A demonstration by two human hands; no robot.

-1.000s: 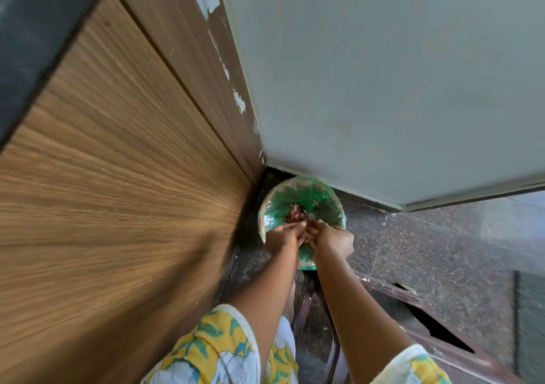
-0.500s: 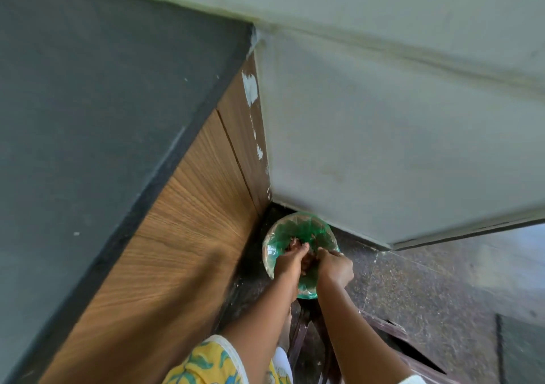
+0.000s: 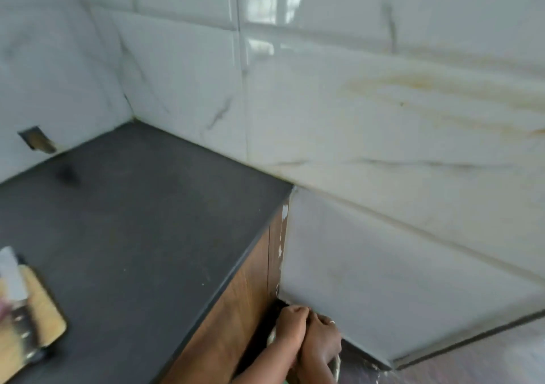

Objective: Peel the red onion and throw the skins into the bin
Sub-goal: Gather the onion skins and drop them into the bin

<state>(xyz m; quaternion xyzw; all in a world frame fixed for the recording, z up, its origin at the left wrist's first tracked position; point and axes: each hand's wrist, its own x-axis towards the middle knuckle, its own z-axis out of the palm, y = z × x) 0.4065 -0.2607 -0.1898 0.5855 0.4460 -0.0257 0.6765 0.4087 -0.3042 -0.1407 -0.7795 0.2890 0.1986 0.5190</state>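
Below the dark grey stone countertop (image 3: 132, 221), left hand (image 3: 290, 323) and right hand (image 3: 321, 339) curl together over the pale-rimmed bin (image 3: 337, 364); what they hold I cannot tell, but the binning step seems underway.

only thin slivers of the bin (image 3: 337, 364) show, its pale rim, down on the floor (image 3: 472, 363); contents hidden.

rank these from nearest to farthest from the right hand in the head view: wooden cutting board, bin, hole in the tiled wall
1. bin: directly under the right hand, only bits of its rim showing at bottom centre.
2. wooden cutting board: on the dark counter, at the lower left edge of the view.
3. hole in the tiled wall: upper left, above the counter's back edge.
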